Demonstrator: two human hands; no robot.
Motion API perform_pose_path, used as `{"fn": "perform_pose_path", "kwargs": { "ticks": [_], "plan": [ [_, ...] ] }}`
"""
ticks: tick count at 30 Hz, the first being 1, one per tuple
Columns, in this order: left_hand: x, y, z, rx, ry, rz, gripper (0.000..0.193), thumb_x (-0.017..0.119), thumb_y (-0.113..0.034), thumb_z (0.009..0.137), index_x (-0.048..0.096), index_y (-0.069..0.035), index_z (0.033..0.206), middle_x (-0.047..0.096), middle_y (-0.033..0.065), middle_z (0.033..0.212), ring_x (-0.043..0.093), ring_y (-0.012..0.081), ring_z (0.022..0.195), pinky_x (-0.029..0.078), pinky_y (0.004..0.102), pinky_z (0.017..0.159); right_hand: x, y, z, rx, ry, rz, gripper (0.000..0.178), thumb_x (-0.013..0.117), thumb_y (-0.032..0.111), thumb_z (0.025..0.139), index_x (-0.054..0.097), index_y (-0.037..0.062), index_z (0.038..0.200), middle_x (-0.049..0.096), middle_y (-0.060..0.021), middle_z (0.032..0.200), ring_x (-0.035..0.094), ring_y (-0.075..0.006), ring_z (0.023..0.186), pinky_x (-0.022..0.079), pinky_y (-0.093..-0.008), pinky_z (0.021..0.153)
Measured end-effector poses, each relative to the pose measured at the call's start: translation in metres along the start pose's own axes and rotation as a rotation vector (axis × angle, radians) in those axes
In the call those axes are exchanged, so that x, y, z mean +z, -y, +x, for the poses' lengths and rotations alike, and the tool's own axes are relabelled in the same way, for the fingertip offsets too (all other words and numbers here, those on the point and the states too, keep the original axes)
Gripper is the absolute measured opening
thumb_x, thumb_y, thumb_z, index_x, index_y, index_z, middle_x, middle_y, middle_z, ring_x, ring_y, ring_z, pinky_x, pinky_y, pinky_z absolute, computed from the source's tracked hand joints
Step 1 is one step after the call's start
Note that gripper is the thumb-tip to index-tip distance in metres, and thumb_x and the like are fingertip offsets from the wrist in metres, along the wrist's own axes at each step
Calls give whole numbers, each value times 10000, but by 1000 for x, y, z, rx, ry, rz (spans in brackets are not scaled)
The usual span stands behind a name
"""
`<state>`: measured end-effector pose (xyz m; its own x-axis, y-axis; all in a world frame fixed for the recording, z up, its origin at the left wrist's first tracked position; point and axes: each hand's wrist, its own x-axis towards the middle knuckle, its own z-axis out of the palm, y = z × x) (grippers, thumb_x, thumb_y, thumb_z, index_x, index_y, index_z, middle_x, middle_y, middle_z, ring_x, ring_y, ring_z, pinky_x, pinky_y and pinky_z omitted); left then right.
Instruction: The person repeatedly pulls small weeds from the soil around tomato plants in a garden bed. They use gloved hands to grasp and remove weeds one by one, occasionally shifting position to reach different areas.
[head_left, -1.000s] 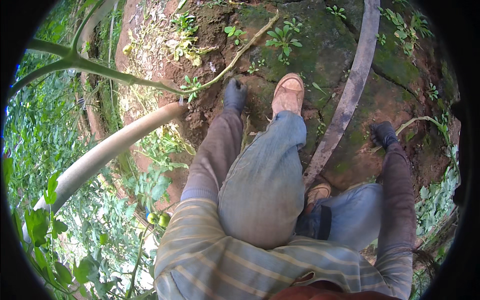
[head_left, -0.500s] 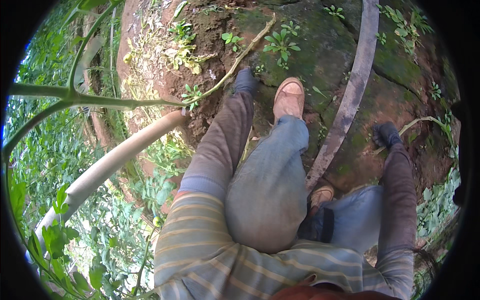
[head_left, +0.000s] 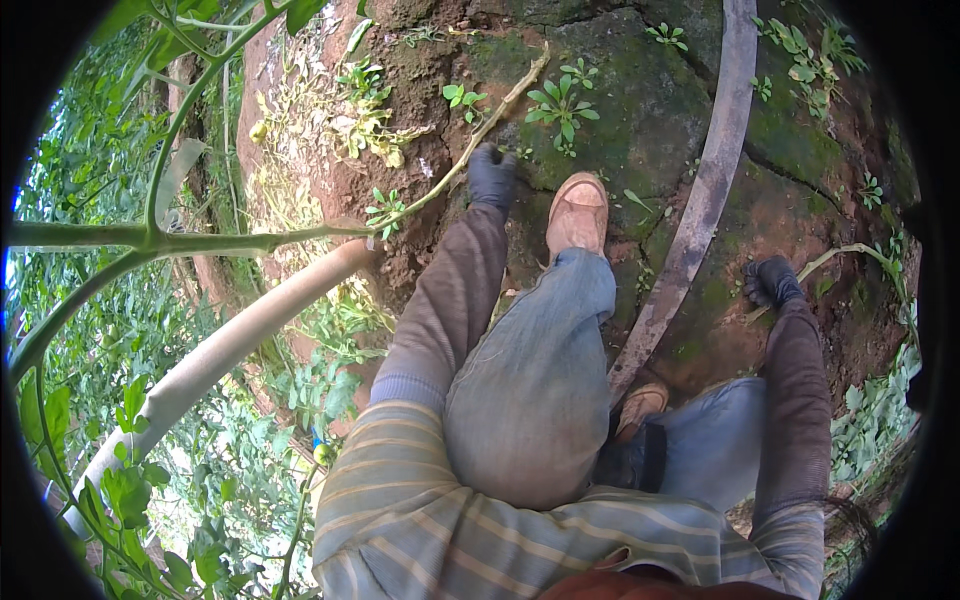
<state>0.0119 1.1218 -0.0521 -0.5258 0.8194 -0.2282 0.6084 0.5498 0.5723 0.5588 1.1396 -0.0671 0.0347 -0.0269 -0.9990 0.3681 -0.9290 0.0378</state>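
My left hand (head_left: pixel 491 176), in a dark glove, hovers low over the soil beside the bare end of a long vine stem (head_left: pixel 455 165). Its fingers are bent, with a gap between thumb and forefinger, and I make out nothing held. A tiny weed (head_left: pixel 523 153) grows just right of the fingertips. On the right, my gloved right hand (head_left: pixel 771 283) is down at the ground with its fingers curled. A thin pale stem (head_left: pixel 840 252) arches out next to it. Whatever lies inside those curled fingers is hidden.
A flat grey strip (head_left: pixel 690 235) runs along the ground between my hands. At left, a pale tube (head_left: pixel 220 350) slants beneath the leafy vine. Leafy weeds (head_left: pixel 562 112) and dry yellowed leaves (head_left: pixel 375 135) lie ahead. My forward boot (head_left: pixel 578 210) stands on mossy, cracked soil.
My left hand has drawn back slightly toward me, and more of its fingers show. The vine at left sits lower in view. My right hand has barely moved.
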Motion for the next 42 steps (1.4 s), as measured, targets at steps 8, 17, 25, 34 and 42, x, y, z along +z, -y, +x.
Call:
{"fn": "perform_pose_path", "kwargs": {
  "ticks": [8,17,25,34,42],
  "plan": [
    [-22,-28,68,50,195,-79,187,732,-120,771,574,-21,771,583,34,731,536,133,628,445,292,557,-2,-2,4,-72,-22,-147,261,409,125,896,583,88,704,536,-100,568,519,-234,414,387,-361,372],
    [-84,-54,86,12,-158,-455,137,700,-121,820,585,-49,837,593,12,771,513,107,680,460,260,625,-4,-3,5,-87,-83,-179,252,470,144,896,600,84,688,558,-115,576,558,-248,438,387,-362,368],
    [-181,-89,101,-404,-546,52,639,678,-138,842,361,-15,1383,582,158,1166,573,258,1047,483,327,900,-7,-5,12,-29,17,-35,206,541,148,861,593,79,674,552,-87,593,547,-234,457,381,-350,372],
    [-22,-41,13,337,472,434,266,658,-135,767,626,-35,1012,652,187,995,624,338,977,485,413,865,-12,-9,20,-41,73,19,184,520,102,835,589,54,672,546,-101,585,533,-234,437,386,-357,365],
    [-3,-38,26,279,543,682,262,641,-207,764,628,-51,975,639,208,980,603,380,985,482,460,836,-11,-4,14,-72,-9,-102,225,512,121,846,641,31,684,606,-140,609,570,-244,433,421,-367,365]
  ]
}}
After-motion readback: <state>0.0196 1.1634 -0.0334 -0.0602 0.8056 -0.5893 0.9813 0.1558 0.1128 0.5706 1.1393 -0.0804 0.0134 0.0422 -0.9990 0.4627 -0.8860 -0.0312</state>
